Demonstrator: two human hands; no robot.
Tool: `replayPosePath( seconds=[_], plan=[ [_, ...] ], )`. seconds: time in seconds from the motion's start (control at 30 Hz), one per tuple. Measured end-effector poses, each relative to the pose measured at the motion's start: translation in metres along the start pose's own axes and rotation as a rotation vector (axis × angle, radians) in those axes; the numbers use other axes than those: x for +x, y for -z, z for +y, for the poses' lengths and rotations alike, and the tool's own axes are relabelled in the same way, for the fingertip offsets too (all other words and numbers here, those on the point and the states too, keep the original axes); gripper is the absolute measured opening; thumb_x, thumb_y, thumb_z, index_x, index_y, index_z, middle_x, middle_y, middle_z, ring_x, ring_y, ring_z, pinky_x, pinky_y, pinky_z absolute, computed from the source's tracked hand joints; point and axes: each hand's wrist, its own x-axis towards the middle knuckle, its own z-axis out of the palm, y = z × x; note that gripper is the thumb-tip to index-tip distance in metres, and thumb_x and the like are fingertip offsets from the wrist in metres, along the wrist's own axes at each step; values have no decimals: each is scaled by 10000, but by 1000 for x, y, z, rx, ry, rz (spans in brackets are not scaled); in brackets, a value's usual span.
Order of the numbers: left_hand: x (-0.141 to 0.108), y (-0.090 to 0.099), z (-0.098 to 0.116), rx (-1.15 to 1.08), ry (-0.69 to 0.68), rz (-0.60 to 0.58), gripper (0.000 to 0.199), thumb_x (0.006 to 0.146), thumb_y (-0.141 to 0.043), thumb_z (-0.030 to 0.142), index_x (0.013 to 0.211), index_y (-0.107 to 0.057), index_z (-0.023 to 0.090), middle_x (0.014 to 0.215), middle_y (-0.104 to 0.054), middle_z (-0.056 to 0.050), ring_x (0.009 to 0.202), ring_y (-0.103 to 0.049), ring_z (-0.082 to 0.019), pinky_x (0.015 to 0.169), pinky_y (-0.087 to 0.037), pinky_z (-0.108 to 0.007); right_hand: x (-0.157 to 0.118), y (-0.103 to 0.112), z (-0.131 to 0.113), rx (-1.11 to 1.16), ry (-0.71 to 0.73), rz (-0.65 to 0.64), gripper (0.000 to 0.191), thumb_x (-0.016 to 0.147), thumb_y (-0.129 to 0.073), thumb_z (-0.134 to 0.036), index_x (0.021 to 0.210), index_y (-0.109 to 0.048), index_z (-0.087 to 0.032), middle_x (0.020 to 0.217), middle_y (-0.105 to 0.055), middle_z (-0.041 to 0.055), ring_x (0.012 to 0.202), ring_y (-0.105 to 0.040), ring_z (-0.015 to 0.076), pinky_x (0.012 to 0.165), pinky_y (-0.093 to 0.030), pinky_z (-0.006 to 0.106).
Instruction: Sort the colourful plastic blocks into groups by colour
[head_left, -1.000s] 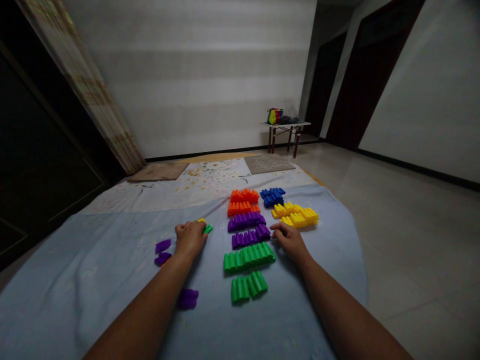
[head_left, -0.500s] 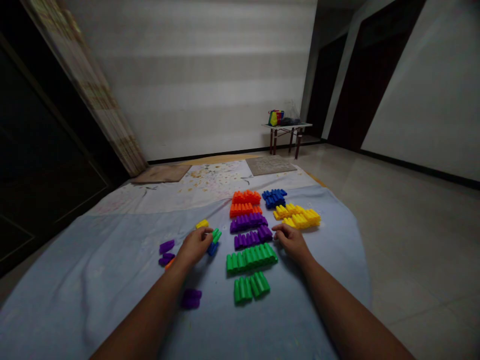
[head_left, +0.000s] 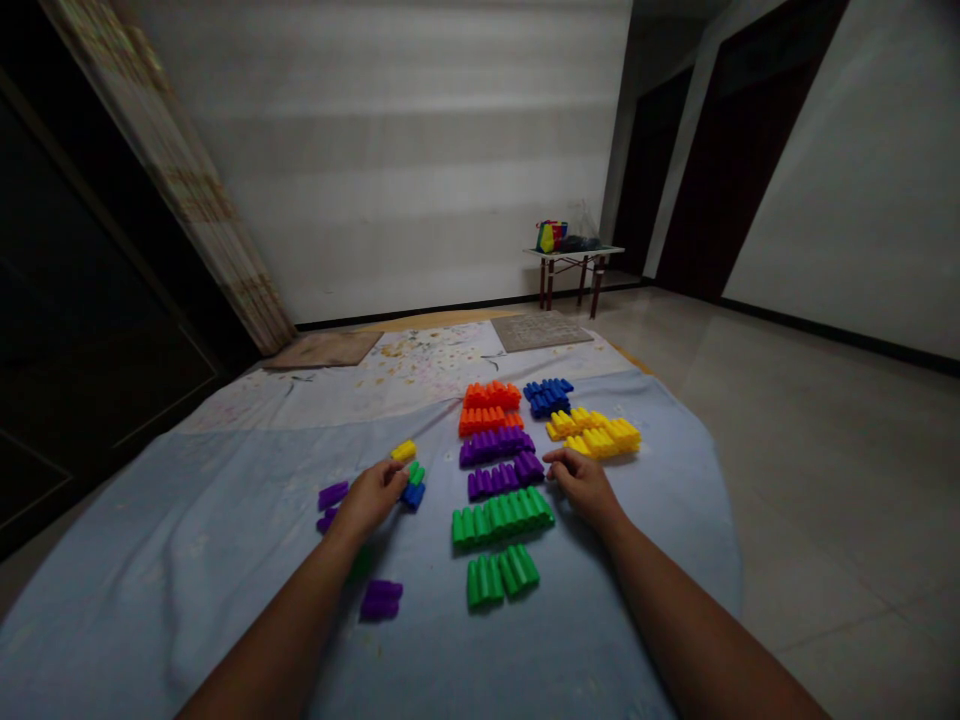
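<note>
My left hand (head_left: 373, 503) is over the left part of the cloth, its fingertips pinched at a small green plastic block (head_left: 417, 473). A blue plastic block (head_left: 412, 497) sits against the green one, just below it. Beyond these fingers lies a yellow block (head_left: 403, 451). My right hand (head_left: 583, 481) rests at the right end of the purple block rows (head_left: 495, 480); its thumb and forefinger are slightly apart, with nothing visible between them. Rows of green blocks (head_left: 503, 515) lie nearer me. Farther off are orange blocks (head_left: 491, 407), blue blocks (head_left: 549, 397) and yellow blocks (head_left: 600, 434).
Loose purple blocks (head_left: 382, 600) lie near my left forearm, and more purple ones (head_left: 333, 495) left of that hand. A pale blue cloth (head_left: 247, 520) covers the surface. Two mats lie at the far side. A small table (head_left: 574, 250) with bags stands by the wall.
My left hand has moved slightly left, and the green and blue blocks at its fingertips have shifted left with it. My right hand has stayed in place.
</note>
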Motion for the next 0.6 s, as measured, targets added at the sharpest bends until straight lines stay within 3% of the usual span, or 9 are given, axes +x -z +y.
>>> replayPosePath(
  seconds=[0.3,0.47,0.6],
  plan=[
    [-17,-3,5,373,21,21,454,652,-614,399,1051,-598,183,883,-672,-77,845,-606,-243,693,-427,-320,0,2,0,-11,-10,-5,260,732,-483,-298,871,-648,-153,652,-634,10,578,-562,136,528,-411,238],
    [-19,-4,0,350,-36,29,480,654,-602,305,1116,-564,178,991,-648,-75,889,-590,-215,767,-426,-312,0,2,1,-7,6,-10,264,738,-476,-309,868,-643,-151,653,-625,6,574,-556,132,525,-408,236],
    [-21,0,-4,382,-84,42,366,661,-582,301,1004,-617,179,977,-639,-95,881,-576,-234,772,-421,-336,0,1,1,-8,4,-6,267,736,-480,-314,869,-646,-153,645,-625,3,565,-554,130,525,-411,235]
  ],
)
